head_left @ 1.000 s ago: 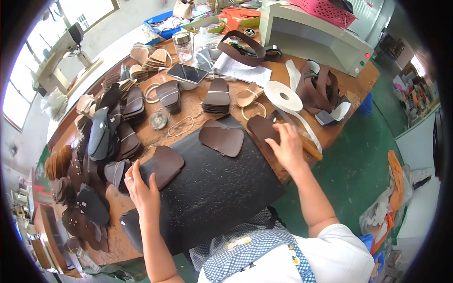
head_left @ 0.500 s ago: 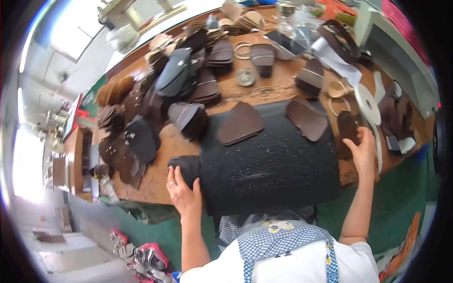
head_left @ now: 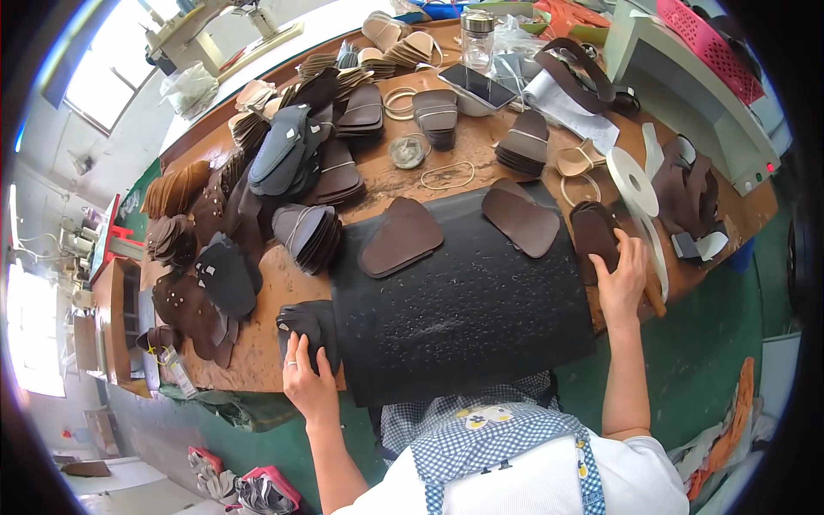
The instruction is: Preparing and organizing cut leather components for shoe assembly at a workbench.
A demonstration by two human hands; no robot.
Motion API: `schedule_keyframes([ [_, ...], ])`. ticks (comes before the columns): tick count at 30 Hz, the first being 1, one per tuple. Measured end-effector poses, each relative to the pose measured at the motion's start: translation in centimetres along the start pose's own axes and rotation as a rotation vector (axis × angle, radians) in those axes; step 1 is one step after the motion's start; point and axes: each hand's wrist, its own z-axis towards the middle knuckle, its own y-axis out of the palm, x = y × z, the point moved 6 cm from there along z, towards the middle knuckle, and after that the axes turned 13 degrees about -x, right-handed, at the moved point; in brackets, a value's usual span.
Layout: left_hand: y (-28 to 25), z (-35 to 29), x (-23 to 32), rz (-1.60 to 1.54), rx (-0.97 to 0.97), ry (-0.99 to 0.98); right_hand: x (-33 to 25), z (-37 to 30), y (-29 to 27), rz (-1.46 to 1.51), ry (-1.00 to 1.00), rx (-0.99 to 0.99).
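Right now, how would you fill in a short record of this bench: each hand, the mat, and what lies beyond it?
Black mat: brown cut shapes on it, in two separate spots
Left hand: fingers on a dark stack by its left edge
Right hand: at dark brown pieces by its right edge; grip unclear
Beyond mat: glass jar, dark-screened device

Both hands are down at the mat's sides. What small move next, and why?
I'd probably lift the dark brown piece with the right hand, since its thumb and fingers are at that piece. The left hand rests on black pieces, and the black mat has bare space nearer the person.
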Motion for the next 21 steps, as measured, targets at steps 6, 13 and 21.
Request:
schedule_keyframes([
  [6, -0.1, 0.8, 0.4, -0.030, 0.011, 0.019, 0.4, -0.7, -0.6, 0.028, -0.089, 0.090],
  [13, -1.6, 1.1, -0.8, -0.062, 0.070, -0.084, 0.4, -0.2, -1.1, 0.766, 0.123, 0.012],
  [21, 2.9, 0.1, 17.5, -0.383, -0.101, 0.656, -3.5, -0.5, 1.3, 1.084, 0.094, -0.310],
])
